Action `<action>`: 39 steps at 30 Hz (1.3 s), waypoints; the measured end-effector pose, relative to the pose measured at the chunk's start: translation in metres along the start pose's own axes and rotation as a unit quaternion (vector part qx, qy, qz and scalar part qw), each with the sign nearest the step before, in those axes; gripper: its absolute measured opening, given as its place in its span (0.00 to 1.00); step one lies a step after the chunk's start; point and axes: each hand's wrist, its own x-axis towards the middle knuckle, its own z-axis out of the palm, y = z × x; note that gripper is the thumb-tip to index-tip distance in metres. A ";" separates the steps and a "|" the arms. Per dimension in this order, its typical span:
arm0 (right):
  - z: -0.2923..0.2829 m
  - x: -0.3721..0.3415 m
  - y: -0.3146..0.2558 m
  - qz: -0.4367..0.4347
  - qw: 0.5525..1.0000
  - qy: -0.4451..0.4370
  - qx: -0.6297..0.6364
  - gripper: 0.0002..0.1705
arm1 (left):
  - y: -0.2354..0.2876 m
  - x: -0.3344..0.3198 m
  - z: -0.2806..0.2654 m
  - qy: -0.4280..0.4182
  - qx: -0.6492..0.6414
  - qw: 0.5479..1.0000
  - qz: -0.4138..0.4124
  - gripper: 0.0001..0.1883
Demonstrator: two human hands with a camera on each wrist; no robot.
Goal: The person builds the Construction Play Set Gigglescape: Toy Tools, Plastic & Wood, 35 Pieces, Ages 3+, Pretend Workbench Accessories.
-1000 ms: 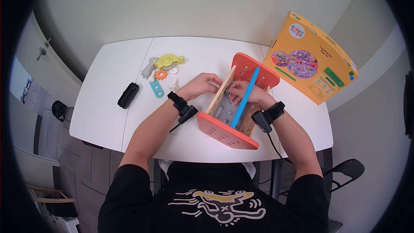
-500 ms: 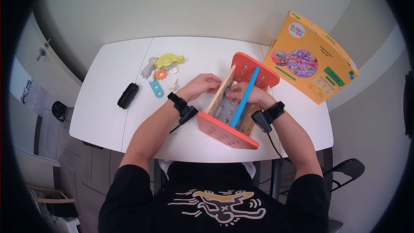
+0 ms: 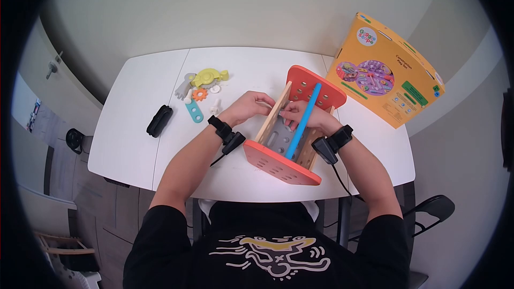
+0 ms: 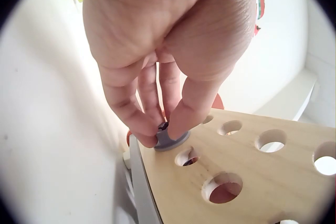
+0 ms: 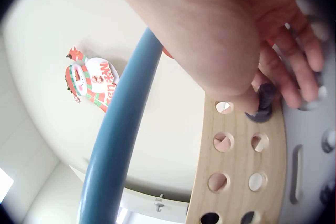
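Note:
A toy bench with red end panels (image 3: 281, 163), perforated wooden side boards (image 5: 239, 155), a grey inner panel (image 3: 276, 138) and a blue rod (image 3: 303, 123) stands on the table. At the outside of the left board, my left hand (image 3: 247, 108) pinches a grey round piece (image 4: 170, 141) against the wood between thumb and fingers. Reaching inside past the blue rod, my right hand (image 3: 308, 116) has its thumb and index finger on a dark grey threaded piece (image 5: 265, 103) at the same board's inner face. Its other fingers lie near the grey panel.
Left on the white table (image 3: 128, 128) lie a yellow-green toy piece (image 3: 209, 77), an orange gear (image 3: 199, 94), a turquoise strip (image 3: 194, 111), white pieces and a black case (image 3: 159, 121). A yellow box (image 3: 383, 69) stands at the back right.
The fingers of my right hand have shifted slightly around the piece inside the bench. My left hand stays at the board's outer side with small finger movements.

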 end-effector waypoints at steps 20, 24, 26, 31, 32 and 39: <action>-0.013 -0.073 -0.014 -0.201 0.903 0.205 -0.319 0.15 | 0.069 -0.070 0.020 0.058 0.192 0.968 0.150 0.11; -0.030 -0.099 -0.017 -0.165 0.924 0.307 -0.156 0.14 | 0.093 -0.109 0.028 -0.053 0.254 0.934 0.245 0.10; -0.035 -0.105 -0.012 -0.180 0.905 0.371 -0.101 0.14 | 0.099 -0.122 0.035 -0.114 0.273 0.922 0.248 0.12; -0.039 -0.107 0.003 -0.271 0.775 0.522 -0.232 0.18 | 0.091 -0.130 0.026 -0.087 0.303 0.922 0.225 0.11; -0.038 -0.107 0.006 -0.237 0.822 0.494 -0.154 0.19 | 0.091 -0.131 0.024 -0.061 0.312 0.924 0.214 0.11; -0.033 -0.105 0.030 -0.219 0.880 0.422 0.012 0.19 | 0.083 -0.133 -0.005 0.098 0.327 0.927 0.156 0.18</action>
